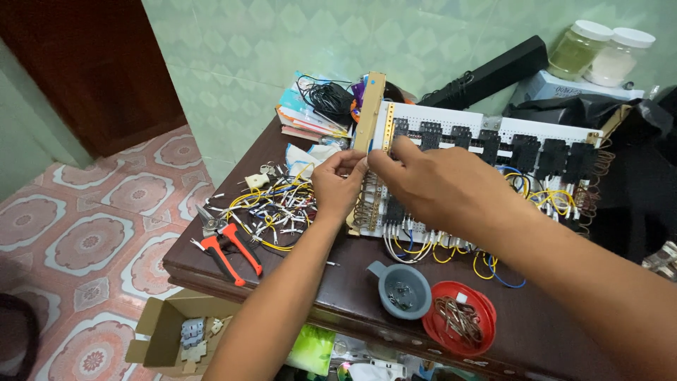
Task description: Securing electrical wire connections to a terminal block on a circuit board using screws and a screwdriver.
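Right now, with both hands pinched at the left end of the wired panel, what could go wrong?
The red dish of small metal parts sits at the table edge under the right forearm; a nudge could tip it off. The pliers overhang that edge too. The left hand and right hand work beside loose wires that might snag.

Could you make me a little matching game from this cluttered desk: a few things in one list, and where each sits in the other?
Things:
1. red-handled pliers
2. grey cup
3. two lidded jars
4. cardboard box

Places:
A. on the floor below the desk's near edge
B. far right corner, by the wall
C. beside the red lid, near edge
D. near left corner of the desk, next to loose wires

Pairs: 1-D, 2-C, 3-B, 4-A
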